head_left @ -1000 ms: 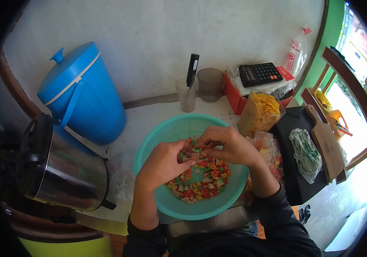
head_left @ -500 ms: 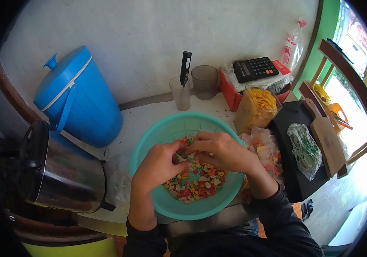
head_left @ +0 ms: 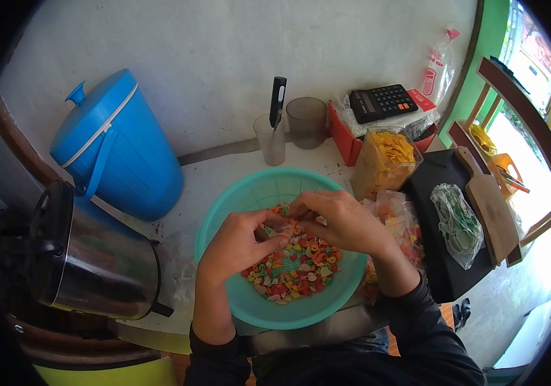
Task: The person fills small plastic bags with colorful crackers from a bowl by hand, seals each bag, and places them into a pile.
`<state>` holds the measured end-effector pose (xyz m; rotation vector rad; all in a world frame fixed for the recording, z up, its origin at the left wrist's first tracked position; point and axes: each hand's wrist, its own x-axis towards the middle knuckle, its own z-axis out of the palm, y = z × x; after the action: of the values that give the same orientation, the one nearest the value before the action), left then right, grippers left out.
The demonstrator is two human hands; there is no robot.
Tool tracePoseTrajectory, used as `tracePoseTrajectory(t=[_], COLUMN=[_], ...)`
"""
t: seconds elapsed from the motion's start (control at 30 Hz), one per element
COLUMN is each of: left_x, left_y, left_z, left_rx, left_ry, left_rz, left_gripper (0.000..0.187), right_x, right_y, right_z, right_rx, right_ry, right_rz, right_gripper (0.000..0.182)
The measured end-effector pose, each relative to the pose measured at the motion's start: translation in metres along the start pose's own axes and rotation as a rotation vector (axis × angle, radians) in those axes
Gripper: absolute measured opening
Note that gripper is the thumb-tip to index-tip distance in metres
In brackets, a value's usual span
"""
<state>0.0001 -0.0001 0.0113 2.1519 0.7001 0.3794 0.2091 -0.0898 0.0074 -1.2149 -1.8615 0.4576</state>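
A teal basket (head_left: 249,193) in front of me holds several small coloured crackers (head_left: 298,270) in red, orange, yellow and green. Both hands hover over the pile, fingertips meeting. My left hand (head_left: 240,243) pinches a small clear plastic bag (head_left: 280,229), and my right hand (head_left: 343,222) holds the same bag from the other side. Whether the bag holds crackers is hidden by the fingers.
A blue lidded bucket (head_left: 118,148) and a steel pot (head_left: 89,257) stand at left. Two plastic cups (head_left: 288,132), one with a black lighter (head_left: 277,101), are behind the basket. A jar of yellow chips (head_left: 385,164), packed cracker bags (head_left: 401,222), calculator (head_left: 383,101) and wooden board (head_left: 491,206) sit at right.
Both hands shifted slightly within the basket and lifted a little off the pile; the fingers keep working the small bag between them.
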Motion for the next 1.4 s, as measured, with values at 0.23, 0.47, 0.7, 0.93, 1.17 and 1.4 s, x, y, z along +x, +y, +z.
tracePoseTrajectory(t=[0.23, 0.47, 0.7, 0.93, 1.17, 1.4], left_x=[-0.001, -0.001, 0.0, 0.006, 0.003, 0.005], left_y=[0.004, 0.004, 0.0, -0.015, -0.017, -0.025], left_z=[0.002, 0.002, 0.001, 0.006, 0.005, 0.005], left_rx=[0.006, -0.069, -0.113, -0.076, -0.184, -0.263], left_ry=[-0.002, 0.012, 0.024, 0.131, -0.041, 0.143], left_rz=[-0.011, -0.01, 0.002, 0.266, 0.031, 0.042], left_gripper=[0.033, 0.032, 0.031, 0.043, 0.024, 0.023], right_x=[0.001, -0.004, -0.007, -0.004, -0.003, -0.003], right_y=[0.005, 0.007, 0.009, 0.003, 0.007, 0.012], right_z=[0.004, 0.016, 0.01, 0.001, -0.005, -0.001], right_rx=[-0.141, -0.191, -0.231, -0.108, -0.025, 0.419], right_ry=[-0.001, -0.009, -0.084, -0.056, 0.004, 0.035], right_rz=[-0.139, -0.153, -0.146, -0.048, -0.01, 0.239], right_gripper=[0.019, 0.02, 0.018, 0.016, 0.02, 0.018])
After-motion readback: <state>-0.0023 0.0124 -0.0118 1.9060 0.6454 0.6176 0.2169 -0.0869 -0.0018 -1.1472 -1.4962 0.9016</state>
